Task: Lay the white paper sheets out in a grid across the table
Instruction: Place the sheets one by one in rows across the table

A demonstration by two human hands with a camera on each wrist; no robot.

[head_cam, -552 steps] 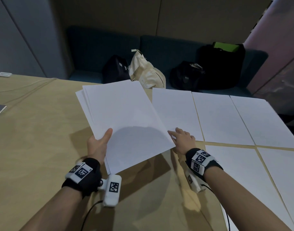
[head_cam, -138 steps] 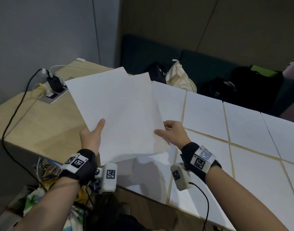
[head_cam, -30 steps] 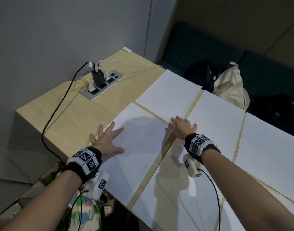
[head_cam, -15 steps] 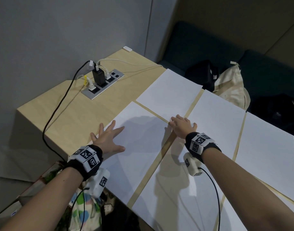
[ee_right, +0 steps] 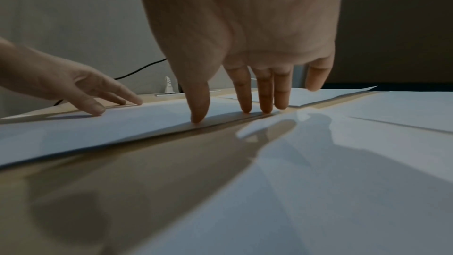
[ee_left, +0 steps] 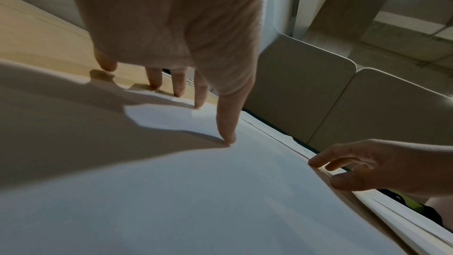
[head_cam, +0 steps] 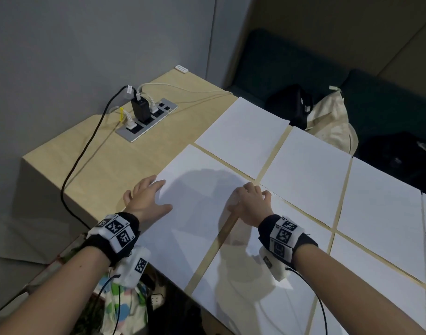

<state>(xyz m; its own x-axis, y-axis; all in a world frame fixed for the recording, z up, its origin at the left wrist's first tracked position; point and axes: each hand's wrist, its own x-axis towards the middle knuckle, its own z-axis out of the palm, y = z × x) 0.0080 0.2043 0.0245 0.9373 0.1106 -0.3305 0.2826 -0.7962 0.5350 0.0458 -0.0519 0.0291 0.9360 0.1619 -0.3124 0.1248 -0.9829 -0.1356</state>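
Note:
Several white paper sheets lie flat in a grid on the light wooden table (head_cam: pixel 125 163), with narrow strips of wood between them. The near-left sheet (head_cam: pixel 197 213) (ee_left: pixel 220 191) (ee_right: pixel 122 127) lies between my two hands. My left hand (head_cam: pixel 146 197) (ee_left: pixel 186 92) is spread flat, its fingertips on the sheet's left edge and partly on bare wood. My right hand (head_cam: pixel 253 201) (ee_right: pixel 245 108) presses straight fingers on the sheet's far right corner, by the gap. Another sheet (head_cam: pixel 241 134) lies behind it, and one (head_cam: pixel 306 172) to the right of that one. Neither hand holds anything.
A power strip (head_cam: pixel 146 119) with a black charger, white plugs and cables sits on the table's far left. A black cable (head_cam: pixel 79 160) hangs over the left edge. Bags (head_cam: pixel 332 119) rest on a dark sofa behind the table. A colourful bag (head_cam: pixel 120 308) sits below the near edge.
A few seconds ago both hands held loose sheets in the air; those are laid down. Over the last second both hands have stayed pressed on the near-left sheet, barely moving.

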